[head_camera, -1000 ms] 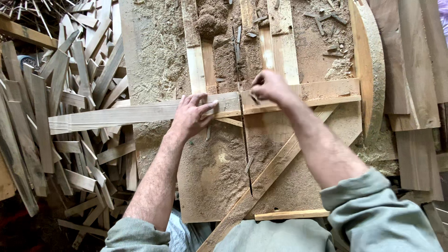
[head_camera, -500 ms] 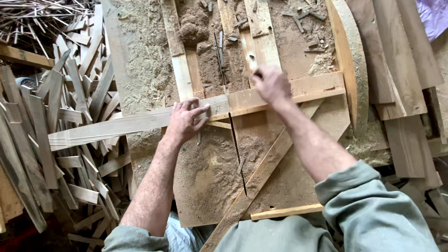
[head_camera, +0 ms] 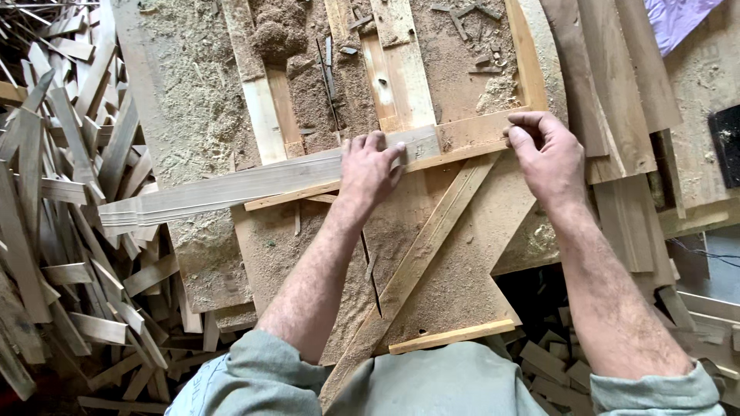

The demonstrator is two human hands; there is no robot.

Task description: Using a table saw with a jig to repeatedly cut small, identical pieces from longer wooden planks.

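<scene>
A: Item one, your left hand. State?

B: Laid flat, fingers together, pressing down on the long wooden slat. Your grip there is a press from above, not a wrap; nothing is closed inside the palm.

A: Item two, the slat itself. Position?

B: It lies across the sawdust-covered table, long axis running from about eight o'clock to two o'clock. The free end juts out past the table edge at nine o'clock, over the heap of offcut strips. The other end sits under your left fingertips, against the thin cross batten.

A: Item three, your right hand.

B: Curled, thumb and fingers pinched on the batten's end at three o'clock of your left hand. Clamped on the frame piece, so far as I can tell; whether anything small is held inside it I cannot tell.

A: Which hand is nearer the slat?

B: Your left, directly on it. Most of the slat's length runs away from that hand toward nine o'clock. Your right is just beside its near end, touching the batten rather than the slat.

A: Other entries?

B: A diagonal brace toward six o'clock, stacked boards at two o'clock.
</scene>
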